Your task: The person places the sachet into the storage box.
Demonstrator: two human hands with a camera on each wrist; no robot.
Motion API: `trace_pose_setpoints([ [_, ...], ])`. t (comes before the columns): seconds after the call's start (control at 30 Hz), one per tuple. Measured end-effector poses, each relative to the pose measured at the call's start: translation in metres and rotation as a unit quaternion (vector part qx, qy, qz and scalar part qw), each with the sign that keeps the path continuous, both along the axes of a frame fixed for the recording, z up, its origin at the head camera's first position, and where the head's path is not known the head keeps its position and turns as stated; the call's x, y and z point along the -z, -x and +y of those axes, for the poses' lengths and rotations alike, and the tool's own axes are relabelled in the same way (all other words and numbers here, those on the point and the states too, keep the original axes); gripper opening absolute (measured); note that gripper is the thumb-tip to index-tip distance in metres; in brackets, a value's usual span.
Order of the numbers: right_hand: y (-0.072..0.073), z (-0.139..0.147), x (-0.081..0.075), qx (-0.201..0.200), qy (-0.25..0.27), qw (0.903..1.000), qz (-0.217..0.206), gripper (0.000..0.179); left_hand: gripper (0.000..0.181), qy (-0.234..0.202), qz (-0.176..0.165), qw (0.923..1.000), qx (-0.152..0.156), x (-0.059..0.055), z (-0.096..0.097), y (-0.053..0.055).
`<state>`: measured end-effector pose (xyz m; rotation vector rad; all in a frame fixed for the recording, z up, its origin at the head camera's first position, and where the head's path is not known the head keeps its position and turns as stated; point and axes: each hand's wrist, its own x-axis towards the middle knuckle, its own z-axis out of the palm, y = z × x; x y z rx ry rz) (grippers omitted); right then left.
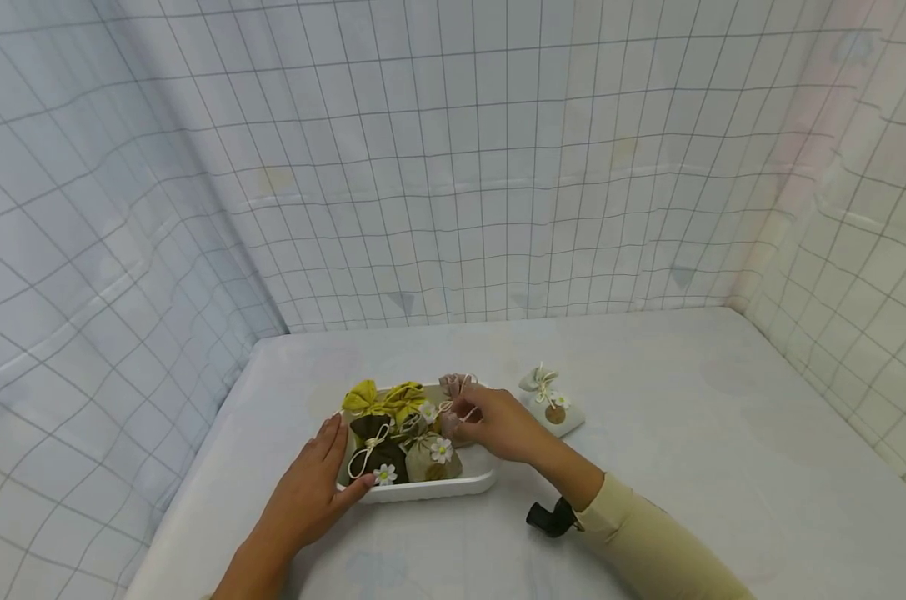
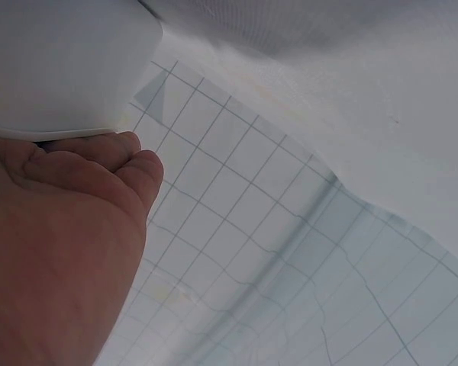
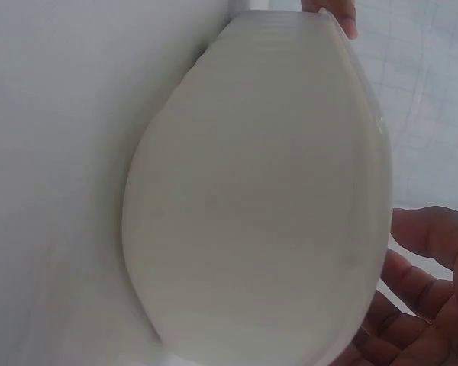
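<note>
A white tray (image 1: 437,493) holds several small drawstring pouches: yellow pouches (image 1: 383,400) at the back, a dark brown pouch (image 1: 383,454) and a beige pouch (image 1: 427,457) in front, both with white flowers, and a pink pouch (image 1: 456,383) at the back right. My left hand (image 1: 306,479) rests along the tray's left rim, fingers fairly straight, thumb at the front edge. Over the tray's right side, my right hand (image 1: 498,423) pinches the pink pouch between curled fingers and thumb, partly covering it. In the right wrist view the tray wall (image 3: 252,191) hides the pouches.
A pale grey-green pouch (image 1: 558,417) with a white flower lies on the white table (image 1: 685,400), right of the tray. Below my right wrist is a black object (image 1: 548,518), apparently attached there. Grid-patterned curtains (image 1: 483,167) enclose the table's back and sides.
</note>
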<state>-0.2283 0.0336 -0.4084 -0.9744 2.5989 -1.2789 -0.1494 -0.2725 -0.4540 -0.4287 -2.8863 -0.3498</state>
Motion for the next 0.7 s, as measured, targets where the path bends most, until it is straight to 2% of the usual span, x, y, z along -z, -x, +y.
trace_pose_setpoints([
  [0.17, 0.005, 0.016, -0.002, 0.033, -0.007, 0.9994, 0.003, 0.014, 0.088, 0.003, 0.001, 1.0000, 0.001, -0.001, 0.000, -0.001],
  [0.5, 0.014, 0.052, -0.011, 0.099, -0.028, 0.9944, -0.023, 0.019, 0.088, -0.001, -0.002, 1.0000, 0.002, -0.002, 0.000, -0.001],
  [0.7, 0.022, 0.079, -0.010, 0.138, -0.040, 0.9879, -0.059, 0.023, 0.088, 0.000, 0.000, 1.0000, 0.003, -0.002, 0.000, -0.001],
])
